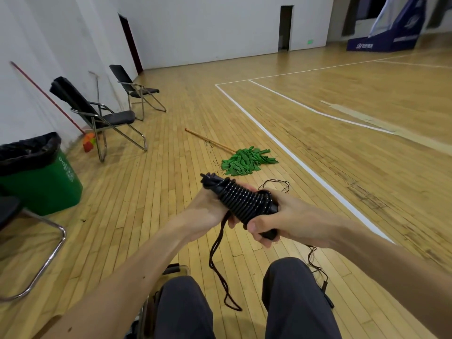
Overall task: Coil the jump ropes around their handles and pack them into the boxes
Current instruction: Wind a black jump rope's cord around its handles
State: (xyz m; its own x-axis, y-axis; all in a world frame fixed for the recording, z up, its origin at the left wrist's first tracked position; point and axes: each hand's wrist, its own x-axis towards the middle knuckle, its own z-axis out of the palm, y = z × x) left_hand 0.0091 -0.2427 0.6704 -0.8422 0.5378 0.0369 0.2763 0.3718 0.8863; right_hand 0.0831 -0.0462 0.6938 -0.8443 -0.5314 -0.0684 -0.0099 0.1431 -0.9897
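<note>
Black jump rope [241,200] coiled tight round its paired handles [269,234], approx. centre frame, held above the knees [183,302] of a seated person. Coils run side by side along most of the bundle; bundle tilted, upper end to the left, lower end to the right.

Hands:
- Left hand [208,211]: under the upper end, fingers wrapped round the far side of the coils. Gripping.
- Right hand [278,221]: closed round the lower end, thumb on the near side of the coils, handle ends protruding below the palm.

Loose tail [220,272] of the same rope drops from the bundle btwn the hands and hangs as a long loop btwn the knees, bottom near the floor [146,192].

Surroundings:
- Thin dark cord [275,184] lying on the floor just beyond the right hand; more cord [318,267] on the floor beside the right knee. Whether these are one rope: cannot tell.
- Green mop [247,161] flat on the floor, beyond the bundle.
- Green bin [44,182] w/ black liner at left.
- Two folding chairs [97,116] along the left wall; broom [88,141] leaning there.
</note>
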